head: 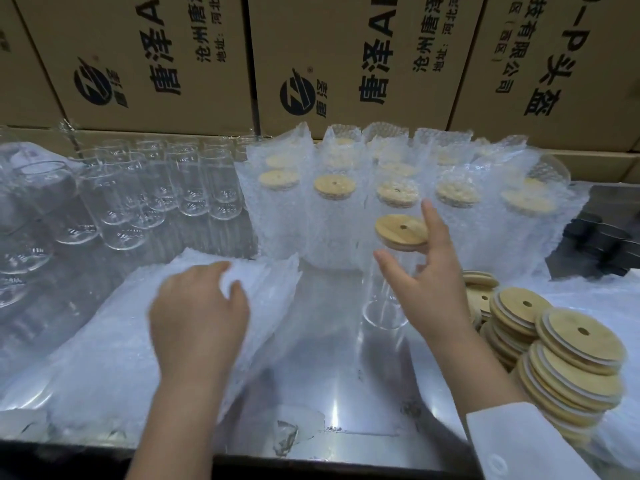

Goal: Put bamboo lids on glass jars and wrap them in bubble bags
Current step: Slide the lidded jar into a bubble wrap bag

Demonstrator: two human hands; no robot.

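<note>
Jar of clear glass (381, 308), capped with a round bamboo lid (401, 232), stands on the steel table (329, 375). The right hand (427, 271), fingers spread straight, touches its lid. The left hand (197, 313) pinches the white bubble-bag stack (104, 341).

A warehouse packing bench is showing here: printed cardboard cartons (156, 57) are standing stacked along the far side, identical glass jars (194, 181) are sitting in rows far left, and bamboo lids (568, 358) are lying heaped near right.
</note>
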